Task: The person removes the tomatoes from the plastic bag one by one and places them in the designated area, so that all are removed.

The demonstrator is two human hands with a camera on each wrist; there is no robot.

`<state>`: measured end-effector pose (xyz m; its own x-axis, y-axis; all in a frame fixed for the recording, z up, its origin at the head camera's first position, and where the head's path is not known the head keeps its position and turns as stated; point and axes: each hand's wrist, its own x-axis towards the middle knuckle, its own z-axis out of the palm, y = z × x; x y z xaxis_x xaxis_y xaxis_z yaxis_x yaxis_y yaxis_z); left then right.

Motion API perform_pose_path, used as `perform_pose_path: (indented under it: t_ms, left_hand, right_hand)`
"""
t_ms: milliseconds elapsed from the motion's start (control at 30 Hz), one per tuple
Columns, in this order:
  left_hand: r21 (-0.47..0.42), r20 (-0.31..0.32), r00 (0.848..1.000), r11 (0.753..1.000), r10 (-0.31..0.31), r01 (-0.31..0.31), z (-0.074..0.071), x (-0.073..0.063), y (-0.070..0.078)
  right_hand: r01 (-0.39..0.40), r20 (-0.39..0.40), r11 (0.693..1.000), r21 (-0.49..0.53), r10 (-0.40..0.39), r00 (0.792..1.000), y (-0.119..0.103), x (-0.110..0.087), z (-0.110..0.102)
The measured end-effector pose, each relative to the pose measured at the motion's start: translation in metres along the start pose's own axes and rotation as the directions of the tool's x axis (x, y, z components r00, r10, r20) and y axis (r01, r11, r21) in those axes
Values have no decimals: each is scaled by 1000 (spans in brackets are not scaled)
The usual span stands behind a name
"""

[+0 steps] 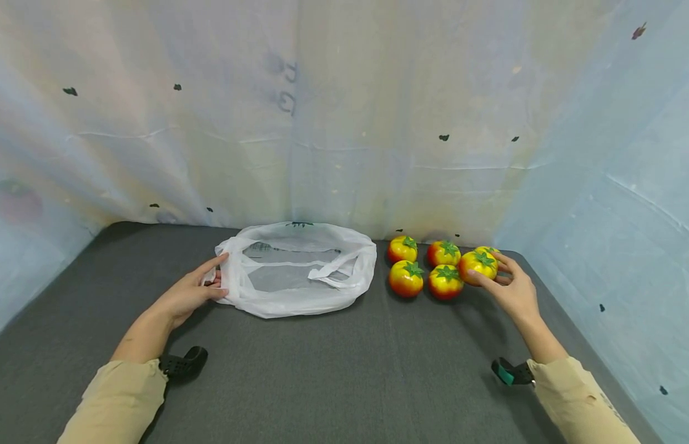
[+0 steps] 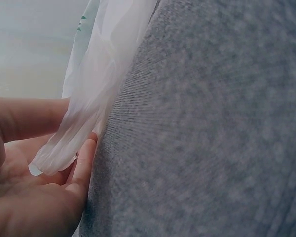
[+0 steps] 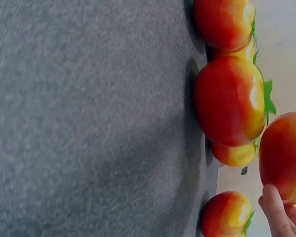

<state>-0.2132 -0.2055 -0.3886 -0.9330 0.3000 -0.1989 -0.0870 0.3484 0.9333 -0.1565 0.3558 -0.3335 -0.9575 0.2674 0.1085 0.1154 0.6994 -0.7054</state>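
Observation:
A white plastic bag (image 1: 316,303) lies on the dark grey table with its mouth spread wide. At its left end, my left hand (image 1: 191,295) holds the rim; in the left wrist view the gathered plastic (image 2: 84,118) passes between thumb and fingers. My right hand (image 1: 513,290) grips a red-and-yellow tomato (image 1: 478,267) with a green leafy top. The right wrist view has this tomato (image 3: 284,155) raised off the table. Just behind it, another tomato (image 1: 490,250) is mostly hidden in the head view. To their left sit several more tomatoes, including a front one (image 1: 405,280).
The grey table (image 1: 322,382) reaches back to a pale plastic sheet (image 1: 350,123) hanging as a wall. A similar sheet (image 1: 627,259) borders the right side. One loose bag handle (image 1: 330,274) lies across the bag's opening.

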Motion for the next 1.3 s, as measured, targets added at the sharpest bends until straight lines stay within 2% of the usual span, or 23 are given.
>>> perform_pose_path:
  t_ms: [233,467,700,967,1300]
  left_hand:
    - [1,-3,1000,1000,2,-2,0,0,0]
    - [-4,-3,1000,1000,5,-5,1,0,1]
    - [2,3,1000,1000,1,-1,1,1,2]
    - [5,-2,1000,1000,5,-5,1,2,4]
    - [59,-52,998,998,-26,29,4,1,11]
  right_hand:
    - [-22,-13,999,-45,21,1000,7,1,0]
    - [-99,-15,992,-79,99,995,17,3,2]
    - [-155,15,983,-102,158,987,26,4,3]
    - [-185,46,973,-139,193,980,38,8,2]
    - [-209,94,967,-147,224,970,43,9,0]
